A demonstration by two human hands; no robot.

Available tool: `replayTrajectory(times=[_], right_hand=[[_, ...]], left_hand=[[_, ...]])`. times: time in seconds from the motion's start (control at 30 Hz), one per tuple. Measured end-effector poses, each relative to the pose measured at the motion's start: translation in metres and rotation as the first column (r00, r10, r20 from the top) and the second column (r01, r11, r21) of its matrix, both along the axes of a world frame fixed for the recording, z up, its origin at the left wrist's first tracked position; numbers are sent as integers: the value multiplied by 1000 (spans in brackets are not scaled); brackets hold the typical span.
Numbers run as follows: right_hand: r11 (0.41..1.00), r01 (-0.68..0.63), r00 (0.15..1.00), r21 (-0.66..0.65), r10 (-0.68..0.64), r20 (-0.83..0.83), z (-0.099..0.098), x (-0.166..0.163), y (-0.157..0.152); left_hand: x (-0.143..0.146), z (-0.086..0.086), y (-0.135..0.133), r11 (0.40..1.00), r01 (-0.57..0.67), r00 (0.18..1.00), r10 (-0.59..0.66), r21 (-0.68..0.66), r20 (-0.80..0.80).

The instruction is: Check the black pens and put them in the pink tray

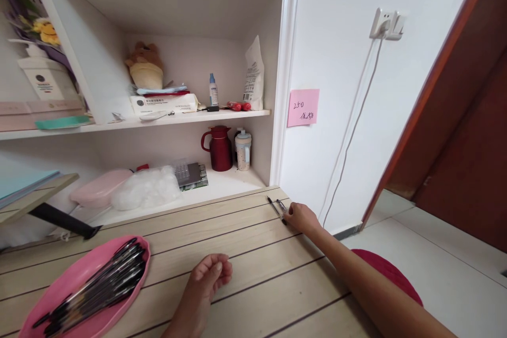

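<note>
My right hand (pixel 301 218) reaches to the far right corner of the wooden desk (pixel 253 269), its fingers closed on two black pens (pixel 277 206) that lie there. My left hand (pixel 209 274) rests on the desk in the middle, fingers loosely curled with nothing visible in them. A pink oval tray (pixel 51 296) at the front left holds several black pens (pixel 99 282).
White shelves behind the desk carry a red jug (pixel 217 148), a small bottle (pixel 243 150), a pink case (pixel 99 190) and a plastic bag (pixel 146 189). A pink sticky note (pixel 303 108) hangs on the wall. A red cushion (pixel 388 272) sits below the desk's right edge.
</note>
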State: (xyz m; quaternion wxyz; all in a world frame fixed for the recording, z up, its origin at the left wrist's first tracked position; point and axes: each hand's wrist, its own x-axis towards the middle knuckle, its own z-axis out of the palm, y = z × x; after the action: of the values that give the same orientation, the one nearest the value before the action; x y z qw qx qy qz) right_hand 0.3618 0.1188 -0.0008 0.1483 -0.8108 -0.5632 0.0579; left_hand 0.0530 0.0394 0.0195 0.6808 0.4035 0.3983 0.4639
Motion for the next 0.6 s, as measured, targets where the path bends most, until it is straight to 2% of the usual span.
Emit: replayTrajectory(times=[0.6], right_hand=[[1000, -4, 1000, 16, 5, -10, 0, -1, -4]], left_hand=[[-1, -2, 1, 1000, 14, 1000, -14, 17, -10]])
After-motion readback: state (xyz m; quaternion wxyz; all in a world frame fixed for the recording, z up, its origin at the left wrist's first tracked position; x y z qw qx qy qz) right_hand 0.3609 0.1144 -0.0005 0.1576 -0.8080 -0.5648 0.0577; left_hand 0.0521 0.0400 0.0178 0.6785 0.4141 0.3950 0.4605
